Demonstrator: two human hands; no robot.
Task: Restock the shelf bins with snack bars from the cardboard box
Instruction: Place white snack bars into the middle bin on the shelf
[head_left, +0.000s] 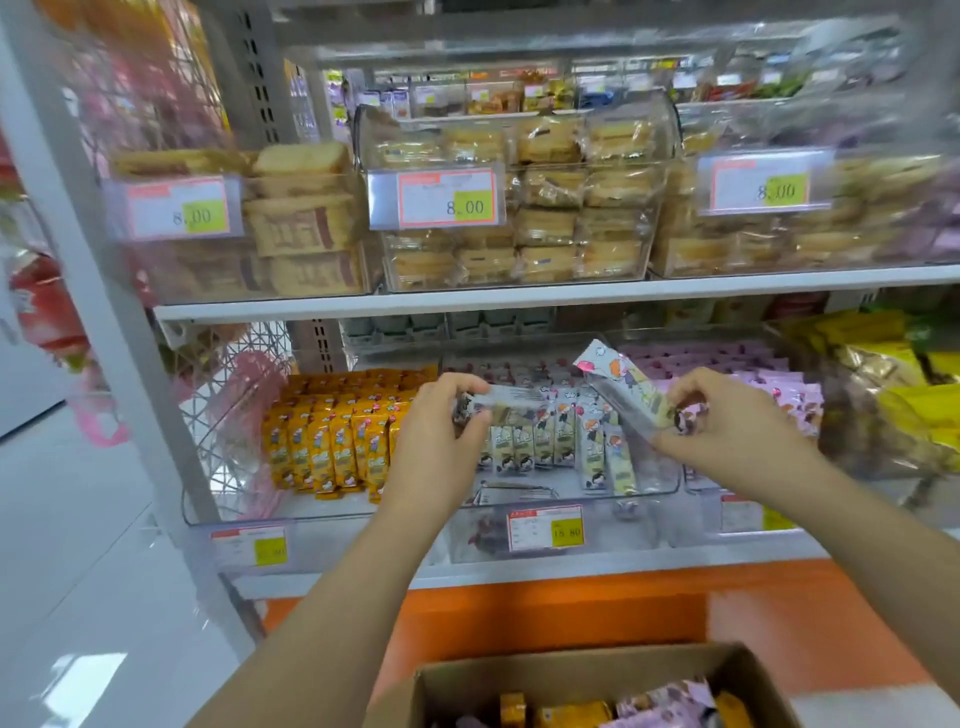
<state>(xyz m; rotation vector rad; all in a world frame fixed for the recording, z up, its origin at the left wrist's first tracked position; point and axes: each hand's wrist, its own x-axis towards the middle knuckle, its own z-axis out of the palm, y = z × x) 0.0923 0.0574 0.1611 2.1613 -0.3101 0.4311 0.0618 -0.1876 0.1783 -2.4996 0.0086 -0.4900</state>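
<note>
My left hand (441, 431) pinches a pale snack bar (511, 400) lying crosswise above the middle clear bin (571, 499). My right hand (727, 421) grips another pale snack bar (623, 384) by its lower end; the bar tilts up to the left over the same bin. Pale bars (561, 441) stand upright inside that bin. The bin to its left holds orange bars (332, 441), the bin to its right pink bars (748, 374). The cardboard box (587, 675) sits open at the bottom edge with orange and pink bars inside.
The shelf above carries clear bins of wrapped cakes (519, 208) with price tags. Yellow packets (883, 374) fill the far right. A grey upright post (104, 312) stands at left, with a wire basket (234, 415) beside it. An orange base panel (545, 613) runs below the shelf.
</note>
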